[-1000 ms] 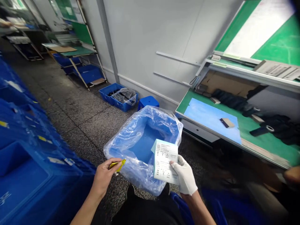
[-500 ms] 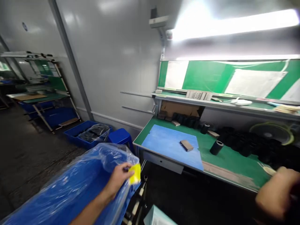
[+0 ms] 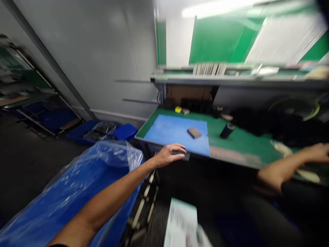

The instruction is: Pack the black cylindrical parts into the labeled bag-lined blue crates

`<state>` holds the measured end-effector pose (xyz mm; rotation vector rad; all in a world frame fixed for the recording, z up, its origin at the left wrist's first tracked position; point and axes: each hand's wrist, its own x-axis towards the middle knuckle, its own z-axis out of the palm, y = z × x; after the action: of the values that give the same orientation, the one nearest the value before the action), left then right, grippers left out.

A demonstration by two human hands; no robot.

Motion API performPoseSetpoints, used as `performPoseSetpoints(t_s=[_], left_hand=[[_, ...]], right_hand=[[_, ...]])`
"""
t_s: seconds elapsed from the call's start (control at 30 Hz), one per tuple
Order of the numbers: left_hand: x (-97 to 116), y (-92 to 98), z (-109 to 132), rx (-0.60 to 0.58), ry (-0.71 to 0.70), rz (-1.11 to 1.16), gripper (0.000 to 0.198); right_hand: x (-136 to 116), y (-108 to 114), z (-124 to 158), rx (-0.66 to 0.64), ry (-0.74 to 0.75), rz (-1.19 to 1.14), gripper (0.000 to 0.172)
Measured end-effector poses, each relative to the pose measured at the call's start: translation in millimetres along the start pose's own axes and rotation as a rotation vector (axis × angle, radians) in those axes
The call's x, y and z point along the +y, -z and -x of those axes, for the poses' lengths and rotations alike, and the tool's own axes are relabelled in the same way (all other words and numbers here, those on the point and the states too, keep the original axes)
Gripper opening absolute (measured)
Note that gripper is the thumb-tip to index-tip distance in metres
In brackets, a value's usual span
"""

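Observation:
My left hand [image 3: 171, 155] reaches out, fingers apart and holding nothing, in front of the bench's near edge. Beyond it, a brown block [image 3: 194, 132] lies on a blue mat [image 3: 169, 128]. A small yellow piece [image 3: 178, 109] rests at the back left of the green bench top. At the bottom, a pale blue box [image 3: 181, 219] with printing on it is held upright by my right hand [image 3: 190, 240], of which only blurred fingers show. To my left stands a large blue bin [image 3: 102, 175] lined with clear plastic film [image 3: 84, 168].
A co-worker's bent arm [image 3: 288, 164] reaches over the bench at the right. A black cylinder [image 3: 227, 131] stands on the green bench top [image 3: 239, 144], with dark parts [image 3: 257, 125] behind. A shelf [image 3: 231, 80] runs above. A blue stool [image 3: 125, 131] is beside the bench.
My left hand has let go of the yellow piece, which now lies at the back of the bench. The hand has moved right and opened. The view has tilted down, and the pale box shows more.

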<state>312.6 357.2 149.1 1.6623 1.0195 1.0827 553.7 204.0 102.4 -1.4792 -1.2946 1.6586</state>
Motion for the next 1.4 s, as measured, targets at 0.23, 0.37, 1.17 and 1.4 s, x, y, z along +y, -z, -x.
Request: performPoseSetpoints(t_s=[0.23,0.37,1.17,1.4], left_hand=[[50.9,-12.9,223.8,0.009,0.028,-0.264,0.066],[69.6,4.1,305.8,0.203,0.078,-0.182,0.057],[152.3,31.5,570.5,0.538,0.365,0.509,0.045],[125.9,109.8,619.1,1.152,0.379,0.27,0.047]], right_hand=[[2.0,-82.3,24.6,-0.169,-0.031,-0.177,0.044],[-21.7,-147.4,71.9,-0.401,0.043,-0.196,0.053],[4.8,-308.3,276.2,-0.249,0.12,0.272,0.063],[27.2,-301.5,267.3,-0.363,-0.091,0.333,0.034]])
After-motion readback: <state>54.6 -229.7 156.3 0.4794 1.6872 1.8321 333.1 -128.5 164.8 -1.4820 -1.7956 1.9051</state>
